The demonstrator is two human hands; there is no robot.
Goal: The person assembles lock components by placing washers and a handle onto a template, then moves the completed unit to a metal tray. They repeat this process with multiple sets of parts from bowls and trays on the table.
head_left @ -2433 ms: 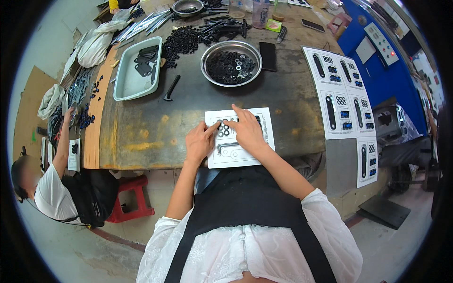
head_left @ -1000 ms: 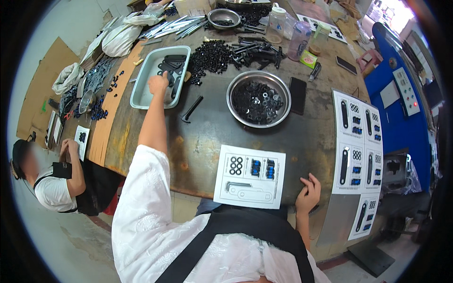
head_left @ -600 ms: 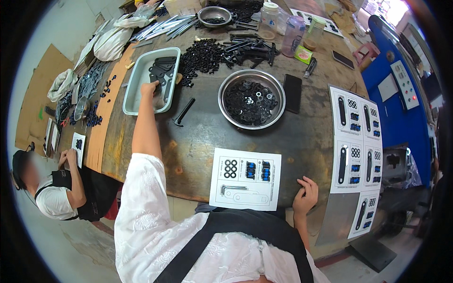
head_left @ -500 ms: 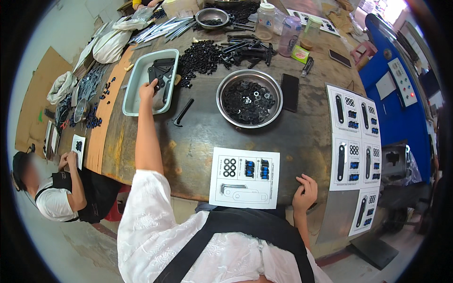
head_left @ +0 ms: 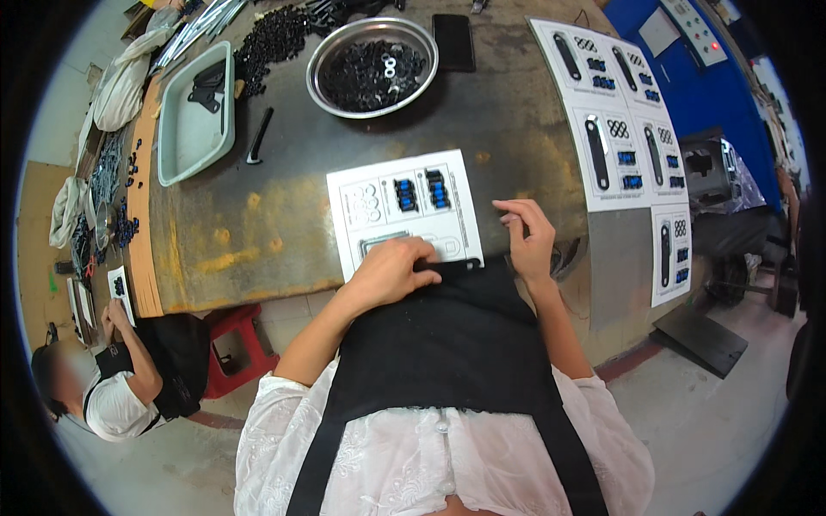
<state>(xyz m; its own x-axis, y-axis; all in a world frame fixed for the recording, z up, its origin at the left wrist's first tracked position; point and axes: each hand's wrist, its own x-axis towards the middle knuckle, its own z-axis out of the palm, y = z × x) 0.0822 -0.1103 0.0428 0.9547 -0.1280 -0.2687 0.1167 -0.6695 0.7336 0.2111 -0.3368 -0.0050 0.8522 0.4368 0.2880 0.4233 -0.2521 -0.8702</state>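
Note:
My left hand (head_left: 400, 268) is closed over the lower edge of a white sheet (head_left: 468, 205), by the apron. From under its fingers a flat black bar (head_left: 460, 264) sticks out to the right, with a hole at its end; the rest of the bar is hidden. On the sheet, blue-and-black cylindrical pieces (head_left: 435, 190) sit in two marked boxes, beside a group of pale-looking rings (head_left: 366, 205). My right hand (head_left: 531, 239) hovers just right of the sheet, fingers loosely bent and apart, with nothing in it.
A pale green tray (head_left: 169, 142) holds black plates; a slim black part (head_left: 260, 136) lies beside it. Beyond are a steel bowl (head_left: 320, 101) of dark washers, a black phone (head_left: 453, 43) and a heap of black pieces (head_left: 274, 39). Filled sheets (head_left: 608, 203) line the right. Another person (head_left: 120, 400) works left.
My left hand has come back from the green tray to the sheet, bringing a black bar. My right hand stays beside the sheet. The view has tilted down toward my lap.

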